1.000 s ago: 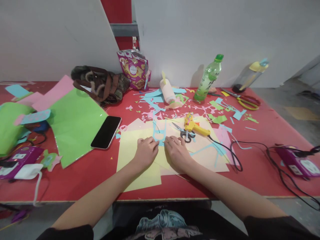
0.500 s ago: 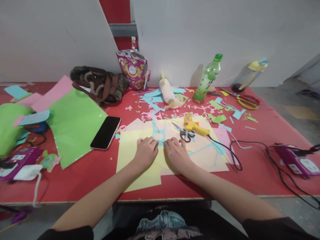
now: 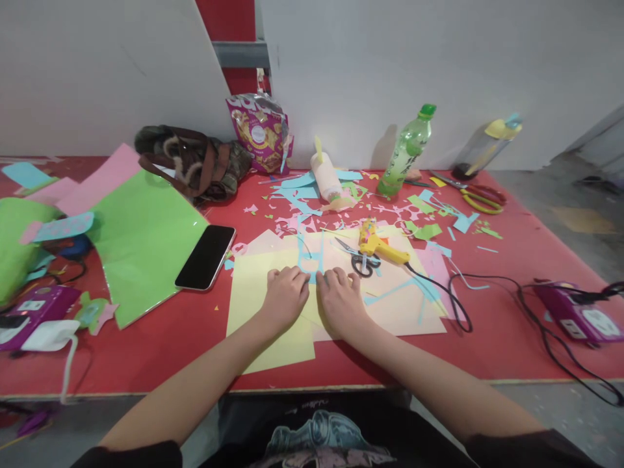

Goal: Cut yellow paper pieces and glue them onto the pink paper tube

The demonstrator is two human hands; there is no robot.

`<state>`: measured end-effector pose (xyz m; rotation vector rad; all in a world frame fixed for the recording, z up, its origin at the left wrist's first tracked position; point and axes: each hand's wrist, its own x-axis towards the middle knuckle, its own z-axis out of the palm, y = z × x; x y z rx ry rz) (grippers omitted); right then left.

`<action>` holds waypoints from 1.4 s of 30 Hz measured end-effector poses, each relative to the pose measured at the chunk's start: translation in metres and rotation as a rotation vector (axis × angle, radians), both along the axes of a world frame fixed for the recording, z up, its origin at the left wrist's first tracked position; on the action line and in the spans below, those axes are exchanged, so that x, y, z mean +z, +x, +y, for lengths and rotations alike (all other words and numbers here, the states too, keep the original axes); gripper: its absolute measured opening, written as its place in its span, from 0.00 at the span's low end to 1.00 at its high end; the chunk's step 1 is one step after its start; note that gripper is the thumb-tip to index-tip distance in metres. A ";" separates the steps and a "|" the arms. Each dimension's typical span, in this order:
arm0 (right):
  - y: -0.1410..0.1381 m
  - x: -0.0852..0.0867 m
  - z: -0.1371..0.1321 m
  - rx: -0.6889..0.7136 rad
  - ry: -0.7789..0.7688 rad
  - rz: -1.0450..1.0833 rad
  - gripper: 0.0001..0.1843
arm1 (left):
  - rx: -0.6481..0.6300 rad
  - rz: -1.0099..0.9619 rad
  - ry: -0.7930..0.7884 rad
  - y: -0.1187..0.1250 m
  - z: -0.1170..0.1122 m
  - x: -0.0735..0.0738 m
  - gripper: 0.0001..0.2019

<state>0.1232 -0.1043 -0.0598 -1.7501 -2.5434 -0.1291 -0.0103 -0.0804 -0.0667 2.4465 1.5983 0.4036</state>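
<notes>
A light-blue paper cutout [image 3: 316,247] with open gaps lies on yellow and peach paper sheets [image 3: 273,344]. My left hand [image 3: 286,294] is closed, its fingertips pressed at the cutout's near left end. Close beside it, my right hand [image 3: 340,296] has curled fingers at the near right end of the same cutout. Both hands rest on the sheets, and the fingertips partly hide the paper between them. To the right of my right hand are black-handled scissors [image 3: 364,263] and a yellow glue gun [image 3: 385,247] lying over the sheets.
A black-screened phone [image 3: 205,257] overlaps a green sheet [image 3: 146,240] on the left. Paper scraps, a white cylinder [image 3: 325,177] and a green bottle [image 3: 407,153] are at the back. Large scissors [image 3: 480,197] lie back right. The glue gun's cord runs toward a purple power strip [image 3: 580,315].
My right hand has shifted very slightly left, toward my left hand. The left hand holds nearly the same place, and the things on the table have not moved.
</notes>
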 end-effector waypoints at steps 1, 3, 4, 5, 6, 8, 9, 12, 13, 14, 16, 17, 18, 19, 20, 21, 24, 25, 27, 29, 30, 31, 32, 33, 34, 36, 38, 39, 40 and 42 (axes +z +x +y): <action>0.000 0.000 -0.001 0.001 -0.003 0.002 0.20 | 0.000 0.001 -0.003 0.000 0.000 0.001 0.10; 0.001 0.000 -0.002 0.002 -0.014 0.008 0.21 | 0.001 -0.001 -0.006 0.001 0.000 0.002 0.10; 0.001 0.000 -0.002 0.003 -0.020 0.013 0.21 | 0.001 -0.002 -0.006 0.001 0.000 0.002 0.10; 0.002 0.000 -0.003 0.004 -0.025 0.018 0.21 | 0.001 -0.002 -0.006 0.000 0.000 0.001 0.10; 0.002 0.000 -0.003 0.003 -0.029 0.024 0.21 | 0.000 -0.001 -0.005 0.000 0.000 0.001 0.10; 0.002 0.000 -0.004 -0.001 -0.028 0.036 0.21 | -0.002 0.002 -0.002 0.000 0.000 0.000 0.11; 0.002 0.000 -0.004 -0.005 -0.022 0.042 0.22 | -0.003 0.004 0.000 0.000 0.000 0.000 0.11; 0.003 -0.002 -0.004 -0.016 -0.008 0.061 0.21 | -0.005 0.012 0.003 -0.001 0.000 -0.001 0.11; 0.004 -0.003 -0.004 -0.020 -0.007 0.073 0.21 | -0.004 0.014 0.002 -0.001 0.000 -0.001 0.11; 0.006 -0.004 -0.003 -0.019 -0.007 0.092 0.21 | -0.004 0.016 0.000 -0.001 0.000 -0.001 0.11; 0.011 -0.006 -0.001 -0.004 -0.008 0.147 0.21 | -0.003 0.022 -0.007 0.000 0.000 -0.001 0.11; 0.014 -0.006 0.000 0.010 -0.007 0.179 0.22 | -0.003 0.025 -0.011 0.000 0.000 0.000 0.11; 0.017 -0.007 0.001 0.024 -0.004 0.209 0.23 | -0.001 0.030 -0.013 0.001 0.000 0.000 0.11; 0.021 -0.007 0.002 0.035 0.003 0.233 0.23 | 0.002 0.035 -0.014 0.001 0.000 0.000 0.11; 0.023 -0.006 0.003 0.042 0.011 0.247 0.23 | 0.006 0.039 -0.015 0.002 0.000 0.001 0.11; 0.025 -0.006 0.004 0.046 0.018 0.251 0.23 | 0.011 0.043 -0.017 0.002 0.000 0.001 0.11; 0.026 -0.005 0.006 0.069 0.017 0.233 0.21 | 0.007 0.056 -0.026 0.002 0.001 0.001 0.12; 0.025 -0.005 0.007 0.078 0.006 0.221 0.21 | -0.001 0.063 -0.029 0.002 0.001 0.002 0.14; 0.021 -0.006 0.006 0.084 -0.017 0.195 0.21 | -0.021 0.087 -0.036 0.002 0.001 0.002 0.16; 0.018 -0.006 0.005 0.074 -0.039 0.165 0.21 | -0.042 0.115 -0.044 0.002 0.001 0.003 0.17; 0.017 -0.006 0.004 0.070 -0.049 0.153 0.21 | -0.051 0.127 -0.047 0.002 0.001 0.003 0.18; 0.016 -0.006 0.003 0.067 -0.055 0.146 0.21 | -0.058 0.134 -0.048 0.001 0.001 0.003 0.18; 0.015 -0.006 0.003 0.066 -0.062 0.141 0.21 | -0.064 0.137 -0.047 0.001 0.001 0.003 0.18; 0.015 -0.006 0.002 0.068 -0.066 0.138 0.21 | -0.066 0.138 -0.046 0.001 0.001 0.003 0.18; 0.015 -0.005 0.001 0.071 -0.066 0.136 0.21 | -0.068 0.139 -0.045 0.001 0.001 0.003 0.18; 0.016 -0.006 0.000 0.076 -0.060 0.132 0.21 | -0.066 0.141 -0.043 0.001 0.001 0.004 0.18; 0.016 -0.006 0.000 0.078 -0.056 0.128 0.21 | -0.067 0.148 -0.046 0.001 0.001 0.004 0.18; 0.016 -0.006 0.000 0.077 -0.055 0.126 0.21 | -0.066 0.154 -0.048 0.001 0.001 0.005 0.18; 0.016 -0.006 0.000 0.077 -0.056 0.123 0.21 | -0.066 0.158 -0.050 0.001 0.001 0.005 0.18; 0.016 -0.006 -0.001 0.075 -0.058 0.116 0.21 | -0.067 0.168 -0.052 0.001 0.001 0.005 0.18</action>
